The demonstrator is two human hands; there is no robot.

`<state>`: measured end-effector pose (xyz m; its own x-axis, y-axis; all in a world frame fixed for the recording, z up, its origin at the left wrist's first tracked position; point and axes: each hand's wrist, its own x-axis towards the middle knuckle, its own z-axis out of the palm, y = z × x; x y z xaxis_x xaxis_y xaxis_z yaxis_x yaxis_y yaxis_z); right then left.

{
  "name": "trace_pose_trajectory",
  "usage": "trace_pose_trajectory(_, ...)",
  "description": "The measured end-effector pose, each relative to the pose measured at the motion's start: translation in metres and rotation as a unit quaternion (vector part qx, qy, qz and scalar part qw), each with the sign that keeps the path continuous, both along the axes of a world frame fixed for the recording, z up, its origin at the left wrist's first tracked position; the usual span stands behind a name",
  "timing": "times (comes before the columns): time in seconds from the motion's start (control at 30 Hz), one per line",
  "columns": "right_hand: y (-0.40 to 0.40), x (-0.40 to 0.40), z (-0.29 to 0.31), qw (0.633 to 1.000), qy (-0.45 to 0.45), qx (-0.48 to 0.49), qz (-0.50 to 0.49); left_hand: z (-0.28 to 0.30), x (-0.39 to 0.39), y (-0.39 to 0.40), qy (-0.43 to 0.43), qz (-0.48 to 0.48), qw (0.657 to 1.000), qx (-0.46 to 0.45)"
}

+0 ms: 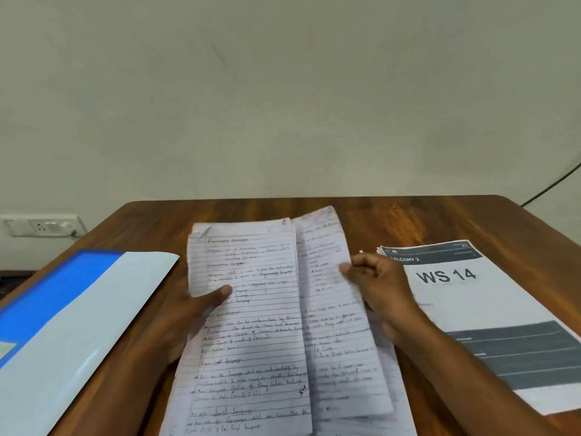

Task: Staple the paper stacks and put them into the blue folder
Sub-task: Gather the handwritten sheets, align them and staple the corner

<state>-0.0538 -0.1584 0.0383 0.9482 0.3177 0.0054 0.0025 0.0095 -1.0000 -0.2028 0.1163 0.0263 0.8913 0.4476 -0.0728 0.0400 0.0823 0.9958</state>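
Left hand (188, 313) grips lined sheet (251, 309) — thumb on top; right hand (377, 287) pinches second sheet (333, 297) — above table (408, 221).

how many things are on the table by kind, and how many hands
handwritten paper stack: 1, held in both hands
printed paper stack: 1
blue folder: 1
hands: 2, left hand and right hand
total: 5

Two hands (195, 309) (380, 287), two paper stacks (251, 335) (490, 313), one blue folder (63, 309), one table (408, 221).
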Motion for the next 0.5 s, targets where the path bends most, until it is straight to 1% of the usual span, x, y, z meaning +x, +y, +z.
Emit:
trace_pose_trajectory(0.1,-0.023,0.017,0.013,0.998,-0.023,0.047,-0.036,0.001,-0.006,0.001,-0.041,0.023,0.998,-0.044)
trace_pose_trajectory(0.27,-0.042,0.037,0.016,0.994,0.005,0.085,-0.067,0.005,-0.004,-0.008,-0.076,0.018,0.993,-0.084)
trace_pose_trajectory(0.37,-0.044,0.038,0.017,0.992,0.012,0.101,-0.068,0.000,-0.003,-0.004,-0.097,0.006,0.989,-0.115)
trace_pose_trajectory(0.5,-0.037,0.028,0.016,0.995,0.020,0.091,-0.037,-0.004,-0.002,-0.005,-0.100,0.001,0.989,-0.107)
